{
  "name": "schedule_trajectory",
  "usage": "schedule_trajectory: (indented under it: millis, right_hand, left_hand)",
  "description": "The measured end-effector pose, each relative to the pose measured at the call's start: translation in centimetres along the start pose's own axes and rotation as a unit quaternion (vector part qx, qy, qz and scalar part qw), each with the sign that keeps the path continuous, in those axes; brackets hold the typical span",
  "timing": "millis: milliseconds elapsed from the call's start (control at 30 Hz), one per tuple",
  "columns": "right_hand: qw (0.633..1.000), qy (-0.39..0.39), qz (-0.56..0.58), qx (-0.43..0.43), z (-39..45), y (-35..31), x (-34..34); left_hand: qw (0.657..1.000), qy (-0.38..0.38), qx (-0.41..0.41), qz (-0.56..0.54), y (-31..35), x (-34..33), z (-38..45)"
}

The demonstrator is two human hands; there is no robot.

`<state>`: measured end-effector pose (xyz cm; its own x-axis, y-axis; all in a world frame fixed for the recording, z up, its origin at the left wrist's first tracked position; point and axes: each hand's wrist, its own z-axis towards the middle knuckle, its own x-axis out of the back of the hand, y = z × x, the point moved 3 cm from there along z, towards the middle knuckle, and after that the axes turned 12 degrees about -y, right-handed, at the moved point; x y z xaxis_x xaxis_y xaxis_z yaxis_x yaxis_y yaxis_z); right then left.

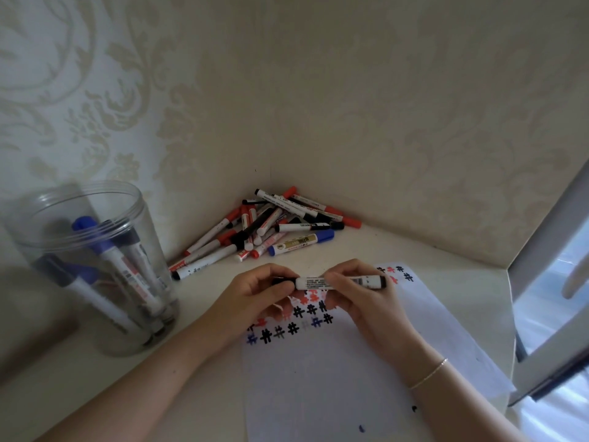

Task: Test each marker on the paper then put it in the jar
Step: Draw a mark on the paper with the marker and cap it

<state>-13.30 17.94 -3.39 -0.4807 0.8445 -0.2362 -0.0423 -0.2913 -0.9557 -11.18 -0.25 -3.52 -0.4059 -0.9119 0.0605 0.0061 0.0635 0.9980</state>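
Jar: the clear jar (95, 269) stands well to the left of your grip, upright, with several markers already leaning inside it.

Pile: the untested markers (267, 228) lie heaped in the corner, beyond your hands and a little left of them.

Left hand: your left hand (258, 291) has its fingers curled round the black cap end of the marker.

Marker: the marker in hand (331, 281) lies level between your two hands, just above the paper, its black tail end poking out past your right fingers.

Cap: it looks seated or only just parting from the barrel; your fingers cover the joint, so I cannot tell which.

Right hand: your right hand (360, 288) pinches the white barrel between thumb and fingertips.

Paper: the paper (334, 378) lies under and nearer you than the grip, with rows of black, blue and red hash marks directly beneath your hands.

Risk, cap: if you pull hard and it lets go suddenly, the bare tip could jab your left palm or streak the sheet.

Risk, marks: your wrists hover over the test marks; lowering them onto wet ink would likely smear it.

Risk, jar: a wide leftward swing with the marker could knock the jar over.
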Motion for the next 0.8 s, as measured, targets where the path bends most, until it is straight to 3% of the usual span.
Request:
schedule_trajectory:
  millis: [67, 167, 267, 367, 467, 633, 800]
  right_hand:
    - [0.998, -0.026, 0.064, -0.011, -0.1, -0.2, -0.2]
    - [0.993, 0.036, 0.109, -0.002, -0.1, -0.3, 0.0]
    - [0.989, 0.117, -0.084, 0.037, -0.2, -0.3, 0.1]
    - [0.957, 0.122, -0.258, 0.047, -0.2, 0.3, -0.2]
    - [0.93, 0.099, -0.347, 0.075, -0.3, 0.5, -0.5]
    - [0.93, 0.083, -0.339, 0.116, -0.4, -0.1, -0.9]
    - [0.952, 0.044, -0.29, 0.09, -0.3, -1.2, -1.7]
  left_hand:
    - [1.0, -0.005, 0.006, -0.028, 0.0, -0.1, 0.0]
    - [0.999, -0.016, 0.014, -0.039, 0.3, -0.2, -0.3]
    - [0.998, -0.02, 0.021, -0.051, 0.3, -0.5, -0.5]
    - [0.999, 0.004, 0.012, -0.05, 0.3, -0.9, -0.6]
    - [0.999, 0.035, -0.014, -0.026, 0.8, -1.1, -0.8]
    - [0.997, 0.061, -0.047, 0.021, 1.1, -1.5, -0.7]
    - [0.997, 0.056, -0.045, 0.01, 2.4, -0.6, -1.0]
